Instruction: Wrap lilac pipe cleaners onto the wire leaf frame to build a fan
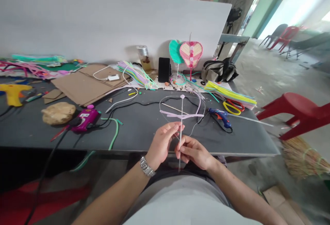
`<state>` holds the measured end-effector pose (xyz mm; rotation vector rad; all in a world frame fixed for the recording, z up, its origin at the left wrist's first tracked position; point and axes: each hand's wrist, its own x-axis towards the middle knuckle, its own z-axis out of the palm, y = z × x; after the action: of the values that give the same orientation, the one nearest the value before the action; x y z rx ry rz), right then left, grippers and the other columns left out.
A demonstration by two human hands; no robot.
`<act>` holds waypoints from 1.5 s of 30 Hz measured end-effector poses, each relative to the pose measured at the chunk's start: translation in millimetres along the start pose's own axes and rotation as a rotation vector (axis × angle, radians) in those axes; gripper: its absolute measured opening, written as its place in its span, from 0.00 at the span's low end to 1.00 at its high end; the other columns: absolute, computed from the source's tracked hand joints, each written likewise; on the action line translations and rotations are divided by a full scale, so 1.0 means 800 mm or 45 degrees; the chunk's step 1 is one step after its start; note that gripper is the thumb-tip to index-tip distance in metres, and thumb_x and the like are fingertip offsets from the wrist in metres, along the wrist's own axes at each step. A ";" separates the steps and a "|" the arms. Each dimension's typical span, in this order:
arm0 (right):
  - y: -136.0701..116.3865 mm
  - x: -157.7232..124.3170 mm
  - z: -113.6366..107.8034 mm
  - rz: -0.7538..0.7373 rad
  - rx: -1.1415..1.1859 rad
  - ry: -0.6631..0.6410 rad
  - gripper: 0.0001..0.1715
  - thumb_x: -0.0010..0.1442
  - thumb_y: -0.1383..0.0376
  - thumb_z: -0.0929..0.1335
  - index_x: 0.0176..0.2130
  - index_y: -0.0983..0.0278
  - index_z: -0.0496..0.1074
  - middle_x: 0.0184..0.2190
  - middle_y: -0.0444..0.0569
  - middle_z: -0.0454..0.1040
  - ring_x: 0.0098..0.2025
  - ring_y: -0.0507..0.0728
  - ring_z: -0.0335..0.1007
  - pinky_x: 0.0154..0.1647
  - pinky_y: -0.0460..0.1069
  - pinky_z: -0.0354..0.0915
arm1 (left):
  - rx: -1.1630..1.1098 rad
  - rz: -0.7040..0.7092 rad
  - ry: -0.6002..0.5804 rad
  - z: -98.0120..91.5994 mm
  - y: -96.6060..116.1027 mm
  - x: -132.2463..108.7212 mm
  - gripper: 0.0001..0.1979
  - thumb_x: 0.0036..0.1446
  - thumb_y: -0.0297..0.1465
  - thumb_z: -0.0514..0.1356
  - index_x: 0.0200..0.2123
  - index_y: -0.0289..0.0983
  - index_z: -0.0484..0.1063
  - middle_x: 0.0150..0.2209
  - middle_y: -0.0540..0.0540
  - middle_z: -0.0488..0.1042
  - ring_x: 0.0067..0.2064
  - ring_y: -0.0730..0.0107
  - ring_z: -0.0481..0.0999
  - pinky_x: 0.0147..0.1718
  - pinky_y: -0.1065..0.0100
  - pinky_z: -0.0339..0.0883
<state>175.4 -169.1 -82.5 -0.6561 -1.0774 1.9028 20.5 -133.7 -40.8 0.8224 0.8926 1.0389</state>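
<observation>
A thin wire frame (179, 164) with a rounded outline and a long straight stem stands out in front of me over the table's near edge. Across it lies a lilac pipe cleaner (194, 115), one length curving up the right side, and a small lilac knob (182, 96) tops the stem. Thumb and fingertips of my left hand (163, 142) pinch the stem just below the crosspiece. Lower down, my right hand (194, 152) is closed on the same stem. The wire's lower ends stick out beneath my fingers.
Right of the frame lie a blue glue gun (222, 117), scissors (232, 107) and yellow pipe cleaners (229, 92). Two finished-looking fans (191, 54) stand behind, beside a phone (164, 69). Leftward are a purple power socket (85, 119), a stone (58, 113), cardboard (79, 87) and cables.
</observation>
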 end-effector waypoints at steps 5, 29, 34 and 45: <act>0.007 -0.002 -0.004 0.084 -0.064 -0.052 0.20 0.61 0.52 0.75 0.37 0.65 0.71 0.27 0.43 0.77 0.22 0.46 0.61 0.24 0.44 0.55 | -0.102 -0.036 0.055 0.001 0.002 0.005 0.17 0.50 0.42 0.73 0.36 0.35 0.82 0.33 0.43 0.80 0.35 0.66 0.78 0.30 0.69 0.71; -0.083 -0.005 0.000 -1.039 -1.630 0.866 0.05 0.67 0.69 0.68 0.37 0.61 0.74 0.35 0.47 0.72 0.36 0.54 0.68 0.36 0.50 0.63 | -0.039 0.166 0.120 -0.006 -0.020 -0.006 0.11 0.49 0.37 0.73 0.28 0.35 0.79 0.25 0.48 0.78 0.31 0.71 0.75 0.38 0.68 0.66; -0.078 -0.040 -0.020 -0.751 -1.337 0.924 0.11 0.71 0.63 0.64 0.34 0.61 0.67 0.29 0.43 0.69 0.28 0.51 0.63 0.31 0.48 0.60 | -0.183 0.108 0.163 -0.018 -0.014 -0.002 0.11 0.49 0.36 0.73 0.28 0.35 0.79 0.25 0.49 0.77 0.31 0.73 0.74 0.37 0.69 0.66; -0.052 -0.015 -0.017 -0.274 -0.785 0.824 0.17 0.61 0.52 0.73 0.30 0.63 0.76 0.23 0.44 0.72 0.21 0.49 0.57 0.22 0.47 0.55 | -0.234 -0.015 0.100 -0.018 -0.024 -0.012 0.13 0.50 0.38 0.74 0.32 0.34 0.79 0.27 0.49 0.76 0.31 0.73 0.75 0.35 0.69 0.71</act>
<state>208.9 -161.8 -52.7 -1.3257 -1.2223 1.0279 12.1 -146.4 -61.2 0.6255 0.8530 1.1305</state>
